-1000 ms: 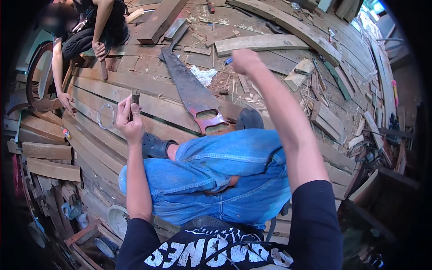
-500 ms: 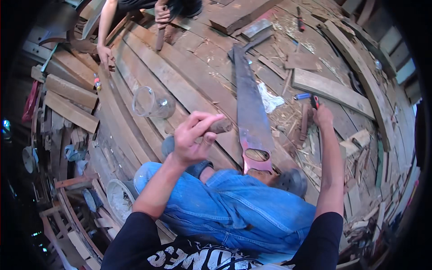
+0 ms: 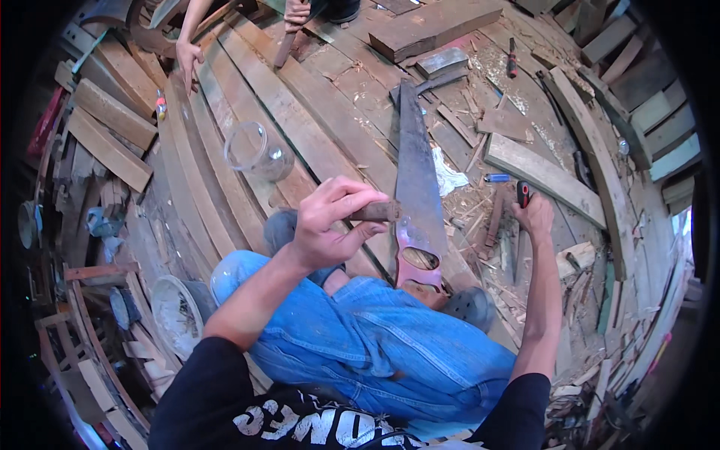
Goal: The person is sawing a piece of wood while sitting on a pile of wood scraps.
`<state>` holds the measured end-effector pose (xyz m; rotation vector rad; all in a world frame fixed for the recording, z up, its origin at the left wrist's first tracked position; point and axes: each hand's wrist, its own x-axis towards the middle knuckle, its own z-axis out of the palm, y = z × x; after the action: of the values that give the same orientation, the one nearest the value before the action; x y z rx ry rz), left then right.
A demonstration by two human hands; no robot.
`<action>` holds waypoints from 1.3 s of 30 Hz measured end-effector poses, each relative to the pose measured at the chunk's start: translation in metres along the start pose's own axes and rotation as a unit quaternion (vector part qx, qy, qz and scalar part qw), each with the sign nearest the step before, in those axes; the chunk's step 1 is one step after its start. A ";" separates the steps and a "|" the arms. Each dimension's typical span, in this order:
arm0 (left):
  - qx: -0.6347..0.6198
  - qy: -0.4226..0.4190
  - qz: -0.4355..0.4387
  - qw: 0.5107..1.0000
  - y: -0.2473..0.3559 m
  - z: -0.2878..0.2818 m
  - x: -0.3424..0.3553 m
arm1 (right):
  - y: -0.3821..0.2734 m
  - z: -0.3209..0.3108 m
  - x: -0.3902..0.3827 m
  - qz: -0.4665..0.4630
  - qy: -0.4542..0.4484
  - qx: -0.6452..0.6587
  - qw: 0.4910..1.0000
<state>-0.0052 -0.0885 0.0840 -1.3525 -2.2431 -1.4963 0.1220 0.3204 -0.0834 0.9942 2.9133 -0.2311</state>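
Note:
My left hand (image 3: 330, 225) is closed round a short brown piece of wood (image 3: 381, 211), one end sticking out past the fingertips. It hovers above my jeans, just left of a large handsaw (image 3: 421, 180) that lies with its reddish handle towards me. To the right, my right hand (image 3: 535, 216) is closed on a tool with a red-and-black handle (image 3: 523, 193); its working end cannot be made out. Beside that hand lie a blue-handled tool (image 3: 497, 178), a narrow brown wood strip (image 3: 495, 216) and a thick board (image 3: 546, 178). A white cloth (image 3: 448, 172) rests by the saw blade.
A clear plastic jar (image 3: 259, 150) stands on the long planks (image 3: 225, 97) at left. Another person's hand (image 3: 189, 60) touches those planks; their other hand (image 3: 297, 13) holds a wooden stick. A bucket (image 3: 180, 311) is by my left knee. A red-handled screwdriver (image 3: 511, 60) lies far right.
My left hand has moved slightly right with the wood, nearer the saw. In my right hand the tool's handle has tilted more upright. The whole view has shifted a little.

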 end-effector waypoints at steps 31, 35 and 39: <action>-0.033 0.128 0.030 0.991 0.008 -0.007 -0.023 | 0.000 -0.117 -0.210 0.033 -0.022 0.197 0.980; -0.064 0.127 -0.019 0.990 0.011 -0.009 -0.028 | 0.027 -0.094 -0.192 0.123 -0.069 0.161 0.977; -0.066 0.101 -0.004 0.993 0.001 -0.006 -0.035 | 0.059 -0.065 -0.203 0.222 -0.181 0.079 0.955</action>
<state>0.0146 -0.1142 0.0689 -1.1639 -2.0614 -1.7275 0.3179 0.2542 -0.0067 1.4208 2.3024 -0.5569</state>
